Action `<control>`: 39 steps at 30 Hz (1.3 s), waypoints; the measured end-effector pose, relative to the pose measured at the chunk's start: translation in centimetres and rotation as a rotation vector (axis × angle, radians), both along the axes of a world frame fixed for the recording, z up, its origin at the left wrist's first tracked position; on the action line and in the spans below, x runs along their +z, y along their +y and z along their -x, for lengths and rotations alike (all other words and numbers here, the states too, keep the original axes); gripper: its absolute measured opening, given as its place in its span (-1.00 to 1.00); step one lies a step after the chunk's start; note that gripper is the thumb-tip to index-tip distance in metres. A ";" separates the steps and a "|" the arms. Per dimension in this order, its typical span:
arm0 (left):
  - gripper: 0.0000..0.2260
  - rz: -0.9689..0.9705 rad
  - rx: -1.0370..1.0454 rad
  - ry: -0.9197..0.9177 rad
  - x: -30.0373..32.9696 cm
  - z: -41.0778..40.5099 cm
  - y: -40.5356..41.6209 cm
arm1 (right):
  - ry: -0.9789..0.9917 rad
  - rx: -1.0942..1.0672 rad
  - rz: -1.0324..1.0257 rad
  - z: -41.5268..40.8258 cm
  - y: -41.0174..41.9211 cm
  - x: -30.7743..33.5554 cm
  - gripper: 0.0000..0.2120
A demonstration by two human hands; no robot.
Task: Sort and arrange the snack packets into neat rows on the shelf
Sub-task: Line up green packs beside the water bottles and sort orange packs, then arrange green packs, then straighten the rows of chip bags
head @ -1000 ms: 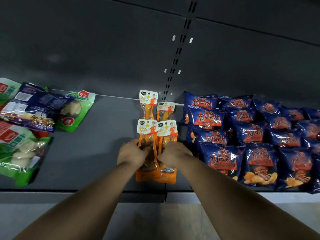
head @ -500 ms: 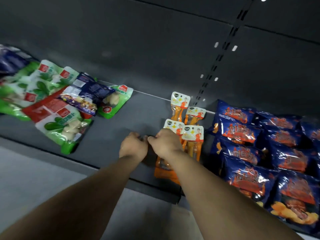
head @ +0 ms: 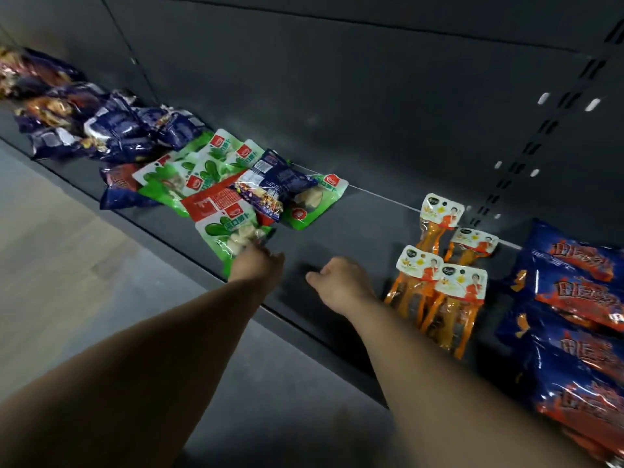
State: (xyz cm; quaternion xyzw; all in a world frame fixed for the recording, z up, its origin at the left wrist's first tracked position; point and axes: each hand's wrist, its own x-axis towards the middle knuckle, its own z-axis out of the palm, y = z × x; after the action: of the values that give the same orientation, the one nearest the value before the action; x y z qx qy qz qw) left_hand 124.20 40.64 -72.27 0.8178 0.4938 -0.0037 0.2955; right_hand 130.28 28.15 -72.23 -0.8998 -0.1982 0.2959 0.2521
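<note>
A loose heap of green snack packets (head: 233, 231) with a red one and a dark blue one lies left of centre on the dark shelf (head: 364, 217). My left hand (head: 258, 265) reaches the nearest green packet and its fingertips touch the packet's near end. My right hand (head: 341, 285) hovers over bare shelf between that heap and the orange packets (head: 439, 282), fingers loosely curled, holding nothing. The orange packets lie in two short rows. Blue and orange packets (head: 574, 298) fill the right side in rows.
More dark blue and purple packets (head: 111, 130) lie jumbled at the far left of the shelf. A slotted upright (head: 540, 130) runs up the dark back panel. The shelf's front edge (head: 304, 329) crosses diagonally, with grey floor below it.
Both hands have left the orange packets and moved left. My left hand has reached the green packet. The view has swung left, showing more of the jumbled heap.
</note>
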 end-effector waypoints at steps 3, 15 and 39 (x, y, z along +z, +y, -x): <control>-0.58 0.056 0.181 -0.090 -1.3 0.3 2.4 | 0.018 0.008 0.002 0.1 0.1 0.7 -0.65; -0.43 0.295 0.575 -0.339 -3.3 1.1 12.3 | 0.012 -0.118 -0.047 1.1 7.5 0.0 -0.79; -0.68 0.443 0.375 -0.350 -4.6 1.8 16.9 | -0.080 -0.395 0.109 0.5 11.7 -3.5 -0.82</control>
State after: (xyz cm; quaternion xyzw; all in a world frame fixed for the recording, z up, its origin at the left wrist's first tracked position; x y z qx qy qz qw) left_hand 122.43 57.52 -76.83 0.6168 0.5649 0.0840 0.5416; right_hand 129.81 39.85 -75.75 -0.9445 -0.0114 0.2149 0.2482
